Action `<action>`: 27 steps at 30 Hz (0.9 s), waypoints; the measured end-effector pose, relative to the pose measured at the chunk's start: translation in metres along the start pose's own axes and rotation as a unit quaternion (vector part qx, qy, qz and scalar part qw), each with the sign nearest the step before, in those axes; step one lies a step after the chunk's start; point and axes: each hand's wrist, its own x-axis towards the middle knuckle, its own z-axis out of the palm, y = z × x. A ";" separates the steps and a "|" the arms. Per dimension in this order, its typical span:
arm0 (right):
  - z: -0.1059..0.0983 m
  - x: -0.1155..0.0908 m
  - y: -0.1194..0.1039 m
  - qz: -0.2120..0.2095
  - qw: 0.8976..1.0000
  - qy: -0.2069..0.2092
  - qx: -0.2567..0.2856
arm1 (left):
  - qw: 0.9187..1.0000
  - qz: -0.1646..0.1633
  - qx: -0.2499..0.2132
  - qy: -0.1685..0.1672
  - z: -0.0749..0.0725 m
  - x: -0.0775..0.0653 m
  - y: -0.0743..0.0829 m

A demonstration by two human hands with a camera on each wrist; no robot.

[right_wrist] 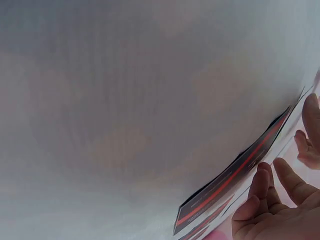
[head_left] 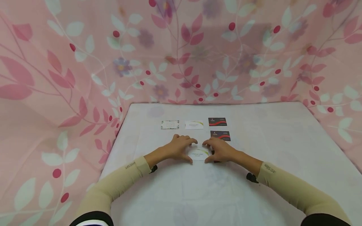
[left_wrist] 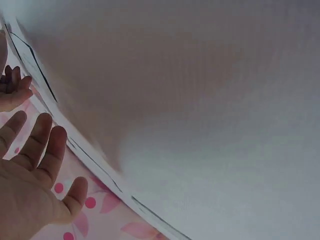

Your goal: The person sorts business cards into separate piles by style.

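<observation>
Beige sleeves, small dark lettering; black bands higher up; black wrist pieces.

Your backdrop is pink with white and deeper pink leaves, red dots and some purply-blue flowers. Your tablecloth is white with faint greyish blotches. You've got 2 swoosh cards, white with yellow-green, 1 white leafy-bordered card, plus dark cards with a red wave. Your sleeves are tan, dark lettering.

A card lies on the table between both hands.
</observation>
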 end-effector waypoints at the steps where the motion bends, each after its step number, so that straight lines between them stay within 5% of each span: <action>1: 0.001 0.000 -0.001 0.001 1.000 -0.003 -0.009 | 1.000 -0.002 0.003 -0.002 0.000 0.000 0.000; 8: 0.002 0.005 -0.010 0.005 0.999 -0.020 -0.040 | 0.999 -0.028 0.012 -0.028 0.004 0.000 -0.003; 13: 0.001 0.006 -0.013 0.006 0.998 -0.015 -0.060 | 0.999 -0.010 0.020 -0.024 0.008 -0.002 -0.002; 27: -0.007 0.011 -0.002 0.056 0.990 -0.005 0.132 | 0.994 0.052 0.042 0.082 0.002 -0.005 -0.010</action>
